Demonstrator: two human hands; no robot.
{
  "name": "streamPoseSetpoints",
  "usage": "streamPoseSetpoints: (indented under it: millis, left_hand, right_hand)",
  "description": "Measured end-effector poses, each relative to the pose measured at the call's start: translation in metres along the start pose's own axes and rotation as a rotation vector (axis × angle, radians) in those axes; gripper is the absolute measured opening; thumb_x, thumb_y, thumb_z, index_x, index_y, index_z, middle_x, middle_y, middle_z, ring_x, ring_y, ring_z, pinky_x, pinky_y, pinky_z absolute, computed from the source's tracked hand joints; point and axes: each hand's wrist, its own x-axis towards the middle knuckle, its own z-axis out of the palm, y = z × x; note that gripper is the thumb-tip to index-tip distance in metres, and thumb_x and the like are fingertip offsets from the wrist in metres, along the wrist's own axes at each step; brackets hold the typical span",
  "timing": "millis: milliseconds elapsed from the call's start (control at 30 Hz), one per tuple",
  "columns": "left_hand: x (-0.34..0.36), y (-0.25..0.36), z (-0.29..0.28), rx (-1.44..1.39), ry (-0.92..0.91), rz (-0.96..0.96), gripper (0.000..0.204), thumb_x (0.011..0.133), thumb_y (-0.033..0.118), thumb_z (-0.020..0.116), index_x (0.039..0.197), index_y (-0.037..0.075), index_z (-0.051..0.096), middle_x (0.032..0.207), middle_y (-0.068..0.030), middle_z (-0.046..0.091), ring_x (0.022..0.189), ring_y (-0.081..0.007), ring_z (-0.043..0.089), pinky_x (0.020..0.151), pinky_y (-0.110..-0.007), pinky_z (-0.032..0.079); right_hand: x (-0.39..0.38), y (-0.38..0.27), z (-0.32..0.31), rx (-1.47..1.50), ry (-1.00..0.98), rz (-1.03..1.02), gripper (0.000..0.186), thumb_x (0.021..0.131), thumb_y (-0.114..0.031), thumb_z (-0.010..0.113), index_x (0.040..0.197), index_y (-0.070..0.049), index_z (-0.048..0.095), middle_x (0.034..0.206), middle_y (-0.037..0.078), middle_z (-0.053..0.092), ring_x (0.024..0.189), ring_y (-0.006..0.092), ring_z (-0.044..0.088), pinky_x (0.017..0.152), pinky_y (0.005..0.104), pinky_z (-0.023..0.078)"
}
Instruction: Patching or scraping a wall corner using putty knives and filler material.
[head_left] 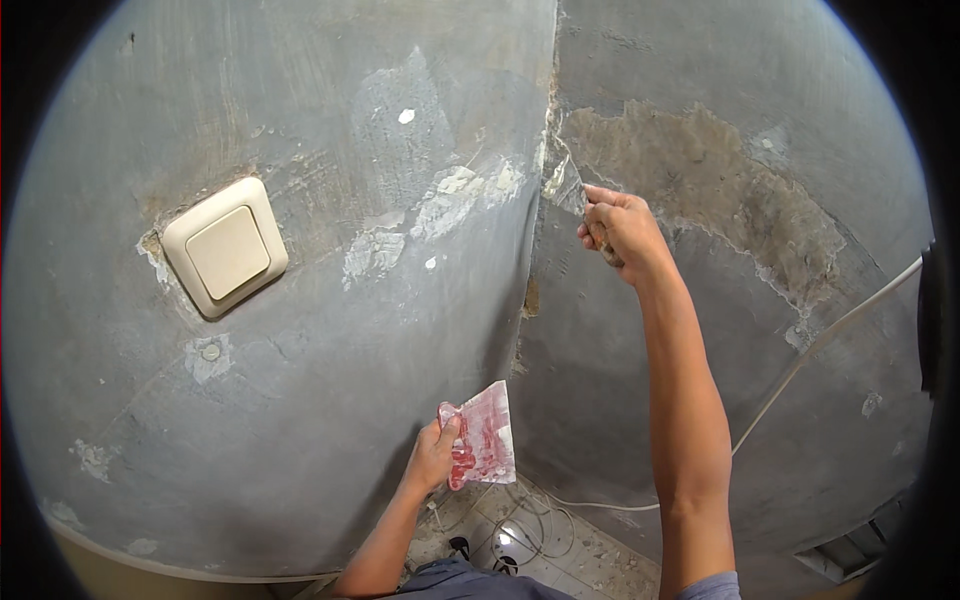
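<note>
My right hand [622,232] is closed round the handle of a putty knife [566,186]. Its smeared metal blade rests at the inside corner of two grey walls, by a rough line of white filler [546,140]. Lower down, my left hand [434,452] grips a wide red plastic spreader [484,436], its face coated with whitish filler. The spreader is held in front of the corner, apart from the putty knife. To the right of the knife, a patch of bare brown plaster [690,165] shows where the grey coat is gone.
A cream light switch [226,247] sits on the left wall, with white filler patches [440,210] between it and the corner. A white cable [800,365] runs down the right wall. Loops of cable [540,530] lie on the dusty tiled floor [600,560] near my feet.
</note>
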Motion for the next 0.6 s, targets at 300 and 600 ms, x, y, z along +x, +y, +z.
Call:
streamPoseSetpoints:
  millis: [300,600]
  left_hand:
    - [0.020,-0.020,-0.018,0.106,0.022,0.003,0.043,0.101,0.037,0.042,0.093,-0.004,0.056,0.078,-0.0131,0.059,0.074,-0.0187,0.054,0.075,-0.036,0.045]
    - [0.030,-0.017,-0.015,0.120,0.032,0.004,0.043,0.100,0.037,0.042,0.094,-0.003,0.056,0.080,-0.0203,0.061,0.076,-0.0284,0.059,0.075,-0.040,0.046]
  right_hand:
    - [0.023,-0.013,0.020,-0.197,0.018,0.017,0.052,0.085,0.003,0.048,0.136,0.011,0.043,0.071,0.003,0.052,0.061,0.0134,0.053,0.055,0.0268,0.049]
    - [0.029,-0.021,0.044,-0.412,0.112,0.024,0.049,0.085,0.002,0.046,0.133,0.012,0.046,0.070,0.006,0.054,0.057,0.0146,0.054,0.052,0.0271,0.050]
